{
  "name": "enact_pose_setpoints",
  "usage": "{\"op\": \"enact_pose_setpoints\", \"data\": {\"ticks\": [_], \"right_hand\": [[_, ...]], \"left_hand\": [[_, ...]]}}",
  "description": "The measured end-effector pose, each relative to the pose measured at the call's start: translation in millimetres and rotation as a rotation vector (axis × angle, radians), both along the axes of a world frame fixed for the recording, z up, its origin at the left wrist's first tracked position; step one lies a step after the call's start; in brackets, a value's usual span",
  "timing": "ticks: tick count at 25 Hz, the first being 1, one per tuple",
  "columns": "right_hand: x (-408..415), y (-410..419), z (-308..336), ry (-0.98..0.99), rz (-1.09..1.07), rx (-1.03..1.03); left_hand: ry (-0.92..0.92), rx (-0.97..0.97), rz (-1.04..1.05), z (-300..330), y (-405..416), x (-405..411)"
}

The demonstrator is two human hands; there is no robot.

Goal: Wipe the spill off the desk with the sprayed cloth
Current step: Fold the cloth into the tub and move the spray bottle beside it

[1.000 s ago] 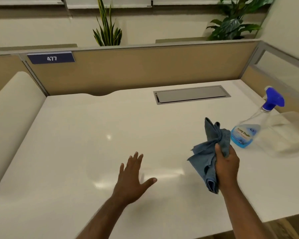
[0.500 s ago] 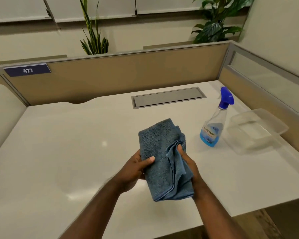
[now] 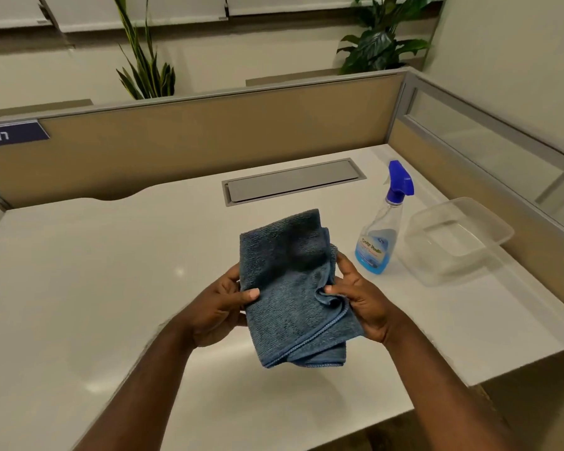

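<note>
Blue cloth held in both hands above a white desk.

The desk (image 3: 79, 288) spans the view; the cloth (image 3: 290, 288) hangs above its middle, the left hand (image 3: 222, 304) and right hand (image 3: 365, 301) pinching its side edges. A spray bottle (image 3: 381, 232) stands just to the right.

1. Tabletop (image 3: 79, 271): white, glossy, walled by tan partitions.
2. Grey recessed cable hatch (image 3: 292, 180) at rear centre.
3. Spray bottle (image 3: 380, 236) upright at right.
4. Clear plastic container (image 3: 458, 239) just beside the bottle.
</note>
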State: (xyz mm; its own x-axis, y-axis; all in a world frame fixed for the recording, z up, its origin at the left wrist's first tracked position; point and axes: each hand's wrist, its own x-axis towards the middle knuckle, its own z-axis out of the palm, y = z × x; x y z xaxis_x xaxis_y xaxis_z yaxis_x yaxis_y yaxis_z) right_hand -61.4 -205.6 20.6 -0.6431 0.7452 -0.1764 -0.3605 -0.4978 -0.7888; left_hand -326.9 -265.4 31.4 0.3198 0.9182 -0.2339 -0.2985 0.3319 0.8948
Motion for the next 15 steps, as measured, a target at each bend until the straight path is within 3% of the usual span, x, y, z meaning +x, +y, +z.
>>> {"op": "enact_pose_setpoints", "data": {"ticks": [7, 9, 13, 15], "right_hand": [[10.8, 22.8, 8.5, 0.052, -0.152, -0.04], [11.7, 26.5, 13.5, 0.031, -0.147, 0.0], [11.3, 20.4, 13.9, -0.485, -0.246, 0.437], [22.5, 14.9, 15.0, -0.581, -0.316, 0.443]], "left_hand": [[-0.062, 0.162, -0.127, 2.9, 42.3, -3.2], [0.152, 0.256, -0.1, 3.3, 52.9, 4.1], [0.511, 0.472, -0.049, 0.1, 65.1, 27.5], [0.642, 0.578, -0.001, -2.8, 67.4, 38.4]]}}
